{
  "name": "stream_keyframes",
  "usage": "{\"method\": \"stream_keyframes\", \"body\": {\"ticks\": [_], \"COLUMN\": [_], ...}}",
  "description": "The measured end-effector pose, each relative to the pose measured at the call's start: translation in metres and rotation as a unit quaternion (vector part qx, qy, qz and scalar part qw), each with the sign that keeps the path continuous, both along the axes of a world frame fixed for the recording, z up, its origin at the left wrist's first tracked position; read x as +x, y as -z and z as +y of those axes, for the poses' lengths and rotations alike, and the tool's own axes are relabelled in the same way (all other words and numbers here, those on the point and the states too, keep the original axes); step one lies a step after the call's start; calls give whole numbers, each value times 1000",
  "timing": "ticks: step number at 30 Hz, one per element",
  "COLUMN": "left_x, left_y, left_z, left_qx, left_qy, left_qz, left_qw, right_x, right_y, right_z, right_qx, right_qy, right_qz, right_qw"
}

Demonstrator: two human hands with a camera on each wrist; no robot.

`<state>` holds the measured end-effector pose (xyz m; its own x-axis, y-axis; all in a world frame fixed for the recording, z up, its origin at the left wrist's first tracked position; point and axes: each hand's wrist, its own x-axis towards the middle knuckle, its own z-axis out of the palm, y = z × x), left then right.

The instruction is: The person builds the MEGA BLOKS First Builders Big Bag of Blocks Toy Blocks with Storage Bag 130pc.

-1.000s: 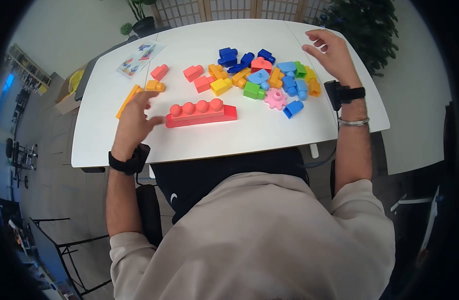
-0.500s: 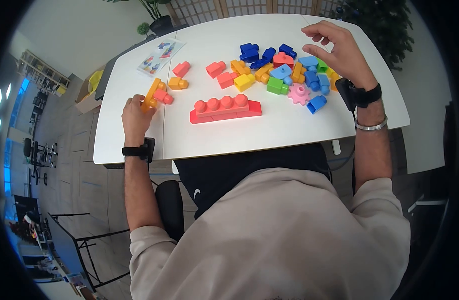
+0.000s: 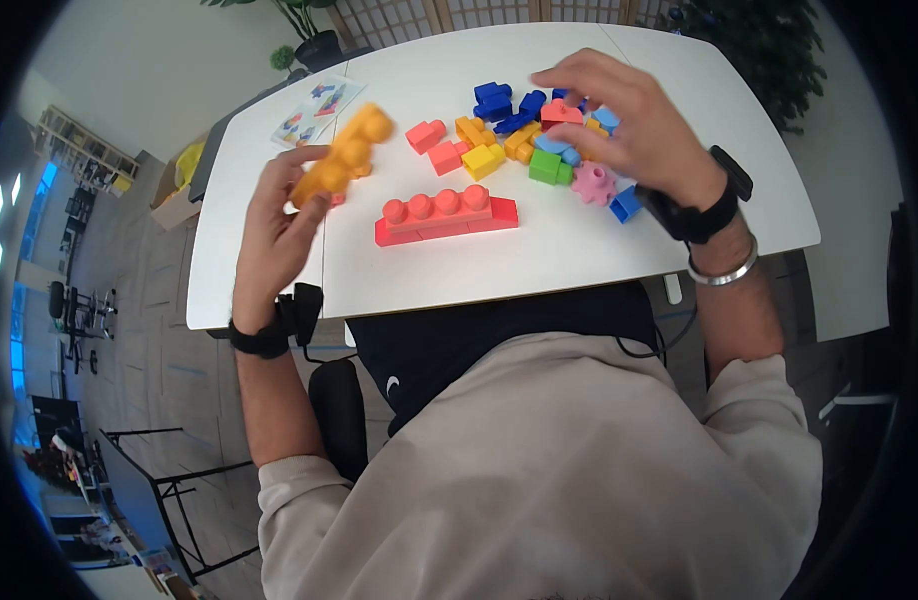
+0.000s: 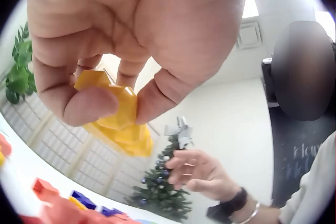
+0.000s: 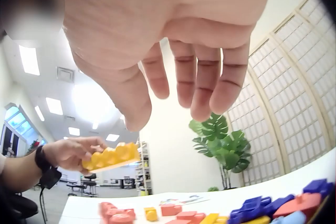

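In the head view, my left hand is up over the left part of the white bench, its grip closed around one end of a long orange studded brick; the brick is raised off the surface and slants, its far end pointing up and to the right. Just beside it, partly hidden, a small orange brick lies on the bench, and the picture sheet lies beyond. In front of me sits a red build, a four-stud brick on a base with sloping ends. My right hand hovers over the mixed blocks with its grip released, fingers extended and thumb apart, near the pink gear-shaped block and the green brick. In the left wrist view, my thumb and fingertips pinch the long orange studded brick, and my right hand appears past it, holding nothing. In the right wrist view, my right hand's fingers hang apart and relaxed, while at the left my left hand holds the long orange studded brick above the bench, its row of rounded studs showing.
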<state>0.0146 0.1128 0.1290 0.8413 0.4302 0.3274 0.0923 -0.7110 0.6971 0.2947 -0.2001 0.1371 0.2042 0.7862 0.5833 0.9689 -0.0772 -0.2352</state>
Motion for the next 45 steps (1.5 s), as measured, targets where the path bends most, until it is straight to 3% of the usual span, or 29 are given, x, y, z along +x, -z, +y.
{"method": "stream_keyframes", "body": {"ticks": [1, 4, 6, 8, 10, 12, 14, 16, 18, 23, 25, 27, 38, 42, 45], "left_x": [0, -2, -1, -1, 2, 4, 8, 11, 14, 22, 24, 25, 26, 23, 21], "left_y": [-7, -15, -16, -12, -3, 0, 3, 10, 23, 42, 44, 48, 52, 42, 38], "left_z": [-18, -49, -53, -51, -46, -43, -38, -31, -24, -26, -29, -31, -28, -19, 14], "left_qx": [-98, -131, -169, -206, -209, -192, 73, 67, 171, 138, 116, 123, 143, 72, 63], "left_qy": [64, 201, 228, 256, 286, 259, 197, 157, 167, 183, 142, 131, 135, 103, 60], "left_qz": [18, 72, 116, 161, 168, 168, 134, 142, 91, 123, 155, 150, 143, 121, 84], "left_qw": [993, 968, 952, 930, 920, 931, 968, 975, 967, 966, 971, 972, 970, 985, 993], "right_x": [-19, -65, -78, -85, -88, -87, -85, -86, -89, -96, -96, -94, -84, -77, -68], "right_y": [1, 8, 16, 24, 34, 44, 57, 69, 77, 81, 83, 84, 84, 71, 54], "right_z": [9, 24, 23, 22, 25, 29, 35, 41, 45, 48, 48, 47, 46, 45, 39], "right_qx": [43, 79, 74, -37, -44, -55, -69, -83, -94, -130, -131, -108, -111, -65, -50], "right_qy": [-43, -122, -157, -168, -168, -152, -145, -139, -130, -101, -90, -89, -80, -118, -86], "right_qz": [-11, -7, 8, -9, 4, -12, -19, -26, -19, -25, -25, 17, -15, -22, -10], "right_qw": [998, 989, 985, 985, 985, 987, 987, 986, 987, 986, 987, 990, 990, 991, 995]}}
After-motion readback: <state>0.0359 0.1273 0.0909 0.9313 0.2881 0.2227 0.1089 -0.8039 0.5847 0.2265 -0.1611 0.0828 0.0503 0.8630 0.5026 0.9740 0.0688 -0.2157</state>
